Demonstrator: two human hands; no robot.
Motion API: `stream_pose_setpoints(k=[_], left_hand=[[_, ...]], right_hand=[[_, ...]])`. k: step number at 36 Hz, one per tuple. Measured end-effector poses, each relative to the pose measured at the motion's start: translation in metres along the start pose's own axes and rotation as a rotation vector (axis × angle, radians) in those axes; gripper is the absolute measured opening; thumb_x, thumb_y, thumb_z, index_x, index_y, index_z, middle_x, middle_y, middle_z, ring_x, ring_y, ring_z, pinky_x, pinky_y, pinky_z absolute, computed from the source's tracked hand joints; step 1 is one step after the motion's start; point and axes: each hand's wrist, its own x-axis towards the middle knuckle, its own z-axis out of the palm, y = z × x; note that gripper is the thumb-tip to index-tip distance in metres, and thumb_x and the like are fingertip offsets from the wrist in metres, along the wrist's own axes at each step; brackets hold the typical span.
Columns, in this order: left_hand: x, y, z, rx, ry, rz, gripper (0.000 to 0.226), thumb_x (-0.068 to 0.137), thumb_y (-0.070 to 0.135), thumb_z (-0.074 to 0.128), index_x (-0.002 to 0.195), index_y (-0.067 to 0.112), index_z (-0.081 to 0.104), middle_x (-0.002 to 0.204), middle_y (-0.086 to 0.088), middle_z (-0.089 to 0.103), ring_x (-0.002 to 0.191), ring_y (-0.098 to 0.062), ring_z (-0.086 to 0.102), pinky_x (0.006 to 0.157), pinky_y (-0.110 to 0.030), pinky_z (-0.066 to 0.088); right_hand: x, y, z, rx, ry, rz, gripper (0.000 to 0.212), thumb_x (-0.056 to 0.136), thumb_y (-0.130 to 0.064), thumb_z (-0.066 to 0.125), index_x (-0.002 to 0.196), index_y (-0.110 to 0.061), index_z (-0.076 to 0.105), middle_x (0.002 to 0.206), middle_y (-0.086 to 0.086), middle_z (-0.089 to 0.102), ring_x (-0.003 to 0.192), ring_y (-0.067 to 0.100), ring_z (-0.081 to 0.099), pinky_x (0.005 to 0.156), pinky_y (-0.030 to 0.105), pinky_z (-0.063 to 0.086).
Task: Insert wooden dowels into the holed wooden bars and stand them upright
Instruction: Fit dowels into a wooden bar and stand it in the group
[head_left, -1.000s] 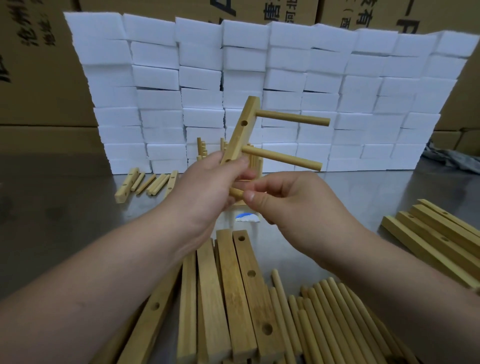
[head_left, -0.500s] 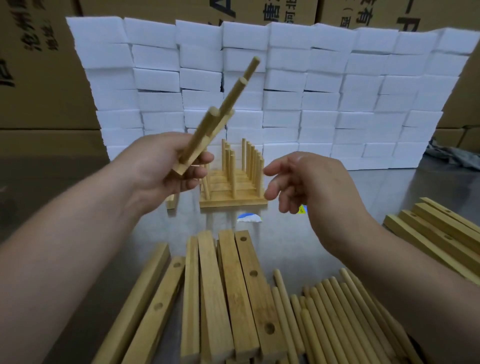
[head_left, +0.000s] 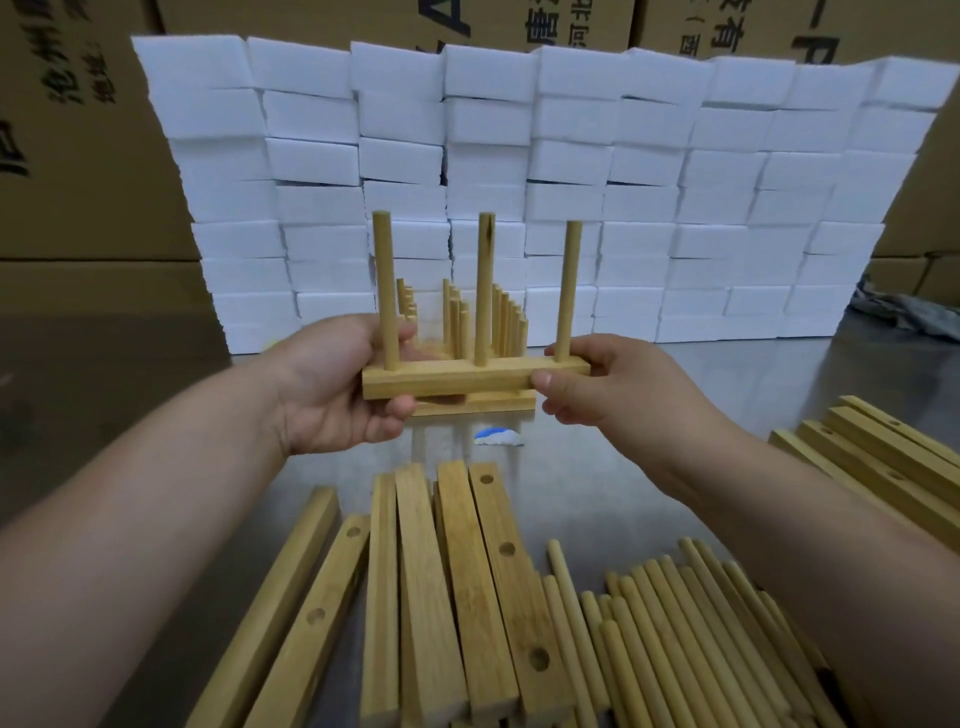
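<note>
The left hand (head_left: 337, 384) grips the left end of a pale holed wooden bar (head_left: 467, 375), thumb on its front face and fingers curled behind. The right hand (head_left: 597, 384) pinches the bar's right end between thumb and fingers. The bar hangs level between the two hands, above the steel-grey desk (head_left: 623, 467), with three round wooden dowels (head_left: 484, 291) standing upright in it.

Just beyond the hands, a cluster of finished bars with upright dowels (head_left: 506, 322) stands on the desk. Below the hands lie loose holed wooden bars (head_left: 457, 571), and under the right forearm a heap of loose dowels (head_left: 675, 623). Further bars (head_left: 883, 457) lie right of the right hand. Far past both hands rises a wall of white foam blocks (head_left: 571, 156).
</note>
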Motion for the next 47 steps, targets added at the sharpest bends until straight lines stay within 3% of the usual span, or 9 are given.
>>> stream_pose_setpoints(k=[3, 6, 12, 18, 22, 27, 33, 37, 47], left_hand=[[0.006, -0.003, -0.004, 0.019, 0.128, 0.104, 0.034, 0.098, 0.031, 0.036, 0.084, 0.007, 0.055, 0.064, -0.011, 0.069, 0.051, -0.020, 0.066, 0.042, -0.023, 0.052], [0.012, -0.009, -0.008, 0.078, 0.127, 0.144, 0.030, 0.096, 0.029, 0.045, 0.094, 0.003, 0.059, 0.076, -0.012, 0.072, 0.069, -0.023, 0.071, 0.057, -0.026, 0.058], [0.020, -0.025, -0.014, 0.429, 0.186, 0.206, 0.020, 0.082, 0.004, 0.065, 0.102, 0.004, 0.065, 0.091, -0.012, 0.072, 0.077, -0.014, 0.071, 0.060, -0.015, 0.054], [0.028, -0.038, -0.022, 0.735, 0.279, 0.245, 0.016, 0.082, 0.012, 0.069, 0.080, 0.027, 0.065, 0.081, -0.002, 0.071, 0.079, -0.013, 0.068, 0.074, -0.023, 0.055], [0.033, -0.046, -0.030, 0.855, 0.344, 0.259, 0.018, 0.082, 0.021, 0.069, 0.079, 0.037, 0.064, 0.080, 0.015, 0.063, 0.079, -0.003, 0.057, 0.072, -0.024, 0.044], [0.036, -0.056, -0.039, 0.990, 0.359, 0.157, 0.007, 0.085, 0.028, 0.065, 0.083, 0.034, 0.063, 0.075, 0.008, 0.064, 0.074, -0.009, 0.059, 0.063, -0.025, 0.042], [0.053, -0.061, -0.043, 1.172, 0.484, 0.141, 0.018, 0.081, 0.036, 0.068, 0.093, 0.023, 0.065, 0.083, 0.007, 0.062, 0.080, -0.012, 0.058, 0.065, -0.026, 0.044], [0.066, -0.063, -0.041, 1.286, 0.556, 0.185, 0.034, 0.077, 0.045, 0.068, 0.106, 0.027, 0.062, 0.085, 0.013, 0.055, 0.077, -0.007, 0.051, 0.058, -0.023, 0.037], [0.083, -0.063, -0.041, 1.291, 0.567, 0.196, 0.038, 0.079, 0.046, 0.066, 0.107, 0.022, 0.060, 0.095, 0.004, 0.058, 0.085, -0.014, 0.051, 0.069, -0.028, 0.040]], right_hand=[[0.004, 0.007, -0.002, -0.020, 0.055, 0.060, 0.025, 0.084, -0.023, 0.066, 0.107, -0.013, 0.064, 0.075, 0.001, 0.068, 0.072, 0.014, 0.066, 0.082, 0.033, 0.055], [0.007, 0.017, -0.001, -0.059, 0.056, 0.108, 0.020, 0.087, -0.020, 0.062, 0.105, -0.011, 0.064, 0.077, 0.004, 0.067, 0.074, 0.017, 0.065, 0.085, 0.040, 0.054], [0.011, 0.033, 0.003, -0.108, 0.016, 0.189, 0.034, 0.089, -0.020, 0.059, 0.120, -0.006, 0.057, 0.080, 0.004, 0.068, 0.086, 0.022, 0.067, 0.085, 0.042, 0.054], [0.013, 0.043, 0.007, -0.153, -0.067, 0.256, 0.043, 0.088, -0.019, 0.059, 0.129, -0.008, 0.051, 0.086, 0.005, 0.067, 0.086, 0.018, 0.066, 0.089, 0.035, 0.052], [0.012, 0.049, 0.006, -0.189, -0.104, 0.276, 0.046, 0.087, -0.025, 0.059, 0.131, -0.013, 0.051, 0.085, -0.001, 0.067, 0.085, 0.012, 0.061, 0.097, 0.034, 0.045], [0.009, 0.049, 0.007, -0.266, -0.174, 0.239, 0.045, 0.089, -0.033, 0.055, 0.131, -0.021, 0.050, 0.091, -0.014, 0.062, 0.090, 0.003, 0.056, 0.081, 0.019, 0.039], [0.005, 0.047, 0.005, -0.336, -0.266, 0.218, 0.041, 0.090, -0.032, 0.054, 0.130, -0.024, 0.048, 0.113, -0.013, 0.058, 0.106, 0.006, 0.052, 0.088, 0.016, 0.033], [0.004, 0.048, 0.004, -0.390, -0.314, 0.187, 0.029, 0.090, -0.032, 0.055, 0.119, -0.027, 0.055, 0.096, -0.018, 0.056, 0.085, -0.004, 0.049, 0.064, -0.004, 0.033], [0.006, 0.052, 0.007, -0.427, -0.346, 0.169, 0.031, 0.090, -0.036, 0.054, 0.120, -0.031, 0.054, 0.101, -0.018, 0.053, 0.095, 0.003, 0.050, 0.067, 0.001, 0.029]])
